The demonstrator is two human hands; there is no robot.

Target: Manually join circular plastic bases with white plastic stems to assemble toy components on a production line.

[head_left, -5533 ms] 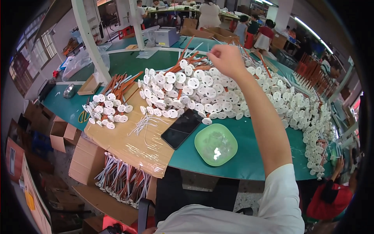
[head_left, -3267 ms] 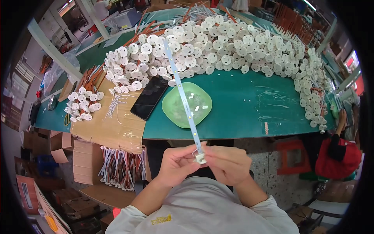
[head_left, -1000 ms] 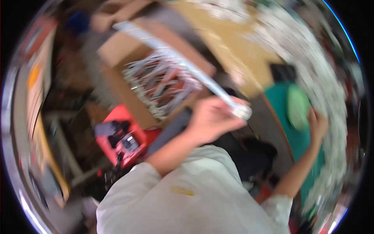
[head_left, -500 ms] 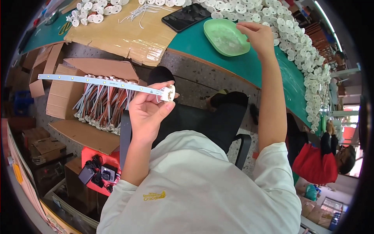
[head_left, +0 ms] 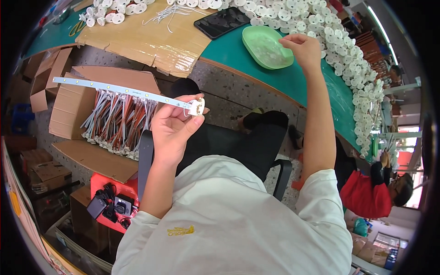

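- Left hand (head_left: 170, 131) now alone on the pale light strip (head_left: 136, 94); right hand (head_left: 306, 51), beside it three seconds earlier, has gone to the dish.
- Left grip narrow: thumb and fingers pinch the white end piece (head_left: 197, 107). Strip points leftward, seen across the carton (head_left: 69, 110) of bundled strips (head_left: 117, 119).
- Best hold here, I judge: by the end piece, thin white wire unpinched, free end clear of the flaps.
- Right fingertips bunched at the green dish (head_left: 250, 52); cannot tell whether anything sits between them. Small contents suggest a light pinch, dish left level.
- Farther: black phone (head_left: 221, 22), heaped white discs (head_left: 343, 60).
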